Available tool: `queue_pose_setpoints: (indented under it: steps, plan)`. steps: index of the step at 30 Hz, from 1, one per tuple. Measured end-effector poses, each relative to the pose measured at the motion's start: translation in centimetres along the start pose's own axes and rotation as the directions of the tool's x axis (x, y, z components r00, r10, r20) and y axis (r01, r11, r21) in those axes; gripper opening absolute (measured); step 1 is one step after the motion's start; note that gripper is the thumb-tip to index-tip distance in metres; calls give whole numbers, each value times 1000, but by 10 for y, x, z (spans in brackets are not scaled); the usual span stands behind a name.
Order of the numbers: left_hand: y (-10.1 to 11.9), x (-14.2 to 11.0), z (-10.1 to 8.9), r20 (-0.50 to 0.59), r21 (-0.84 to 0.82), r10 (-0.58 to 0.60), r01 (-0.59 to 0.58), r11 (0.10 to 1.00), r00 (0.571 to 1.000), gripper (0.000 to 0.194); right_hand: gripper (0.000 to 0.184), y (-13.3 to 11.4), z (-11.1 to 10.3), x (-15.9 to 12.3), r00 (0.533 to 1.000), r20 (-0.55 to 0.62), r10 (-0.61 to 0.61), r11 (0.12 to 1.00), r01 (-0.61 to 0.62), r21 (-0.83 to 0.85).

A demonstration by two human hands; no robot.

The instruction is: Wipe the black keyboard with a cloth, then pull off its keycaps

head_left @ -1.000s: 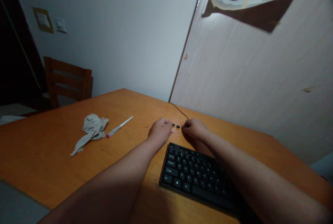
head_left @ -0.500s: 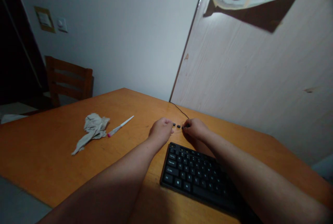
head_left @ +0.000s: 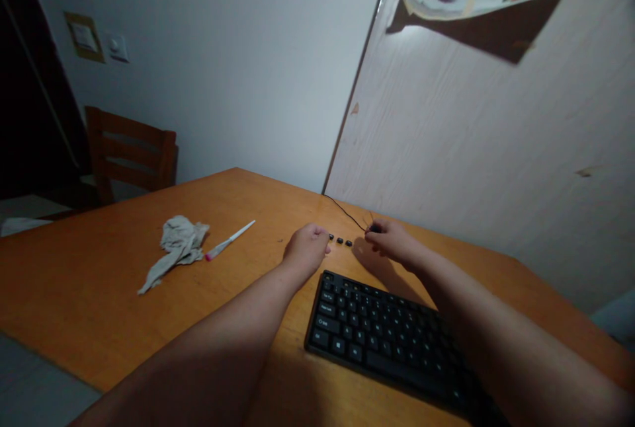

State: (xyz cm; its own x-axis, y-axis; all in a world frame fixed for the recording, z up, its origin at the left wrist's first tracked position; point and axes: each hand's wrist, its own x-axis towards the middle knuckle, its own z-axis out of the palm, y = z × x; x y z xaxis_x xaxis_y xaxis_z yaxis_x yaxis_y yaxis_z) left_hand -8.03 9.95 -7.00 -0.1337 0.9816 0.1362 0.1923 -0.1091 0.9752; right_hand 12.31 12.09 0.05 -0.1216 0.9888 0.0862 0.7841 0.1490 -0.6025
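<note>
Three small black keycaps (head_left: 340,240) lie in a short row on the wooden table. My left hand (head_left: 306,248) rests at the left end of that row, fingers curled beside the leftmost keycap; what is inside them is hidden. To the right of the row, my right hand (head_left: 389,238) is closed on a small black tool with thin wire prongs, which looks like a wire keycap puller (head_left: 374,228). Below both hands lies a black keyboard (head_left: 377,334), its right part hidden under my right forearm. Parts of its top row look bare of keycaps.
A crumpled grey cloth (head_left: 182,242) and a white brush with a pink end (head_left: 231,240) lie on the left of the table (head_left: 238,189). A black cable (head_left: 344,210) runs to the back edge by the wall. A wooden chair (head_left: 131,149) stands behind at left.
My right hand has moved right and lifted away with the puller, uncovering the rightmost keycap of the row. My left hand has stayed in place.
</note>
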Motion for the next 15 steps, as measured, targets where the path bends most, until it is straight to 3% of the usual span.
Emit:
queue_pose_setpoints:
  steps: [9, 15]
  plan:
    - [6, -3, 1, -3, -17, 53, -53, 998, 999, 16, 29, -14, -33, -66, 994, -73, 78, 904, -40, 426]
    - [24, -15, 3, 24, -68, 93, -91, 994, 995, 14, 37, -27, -38, -100, 987, -149, 62, 949, -12, 316]
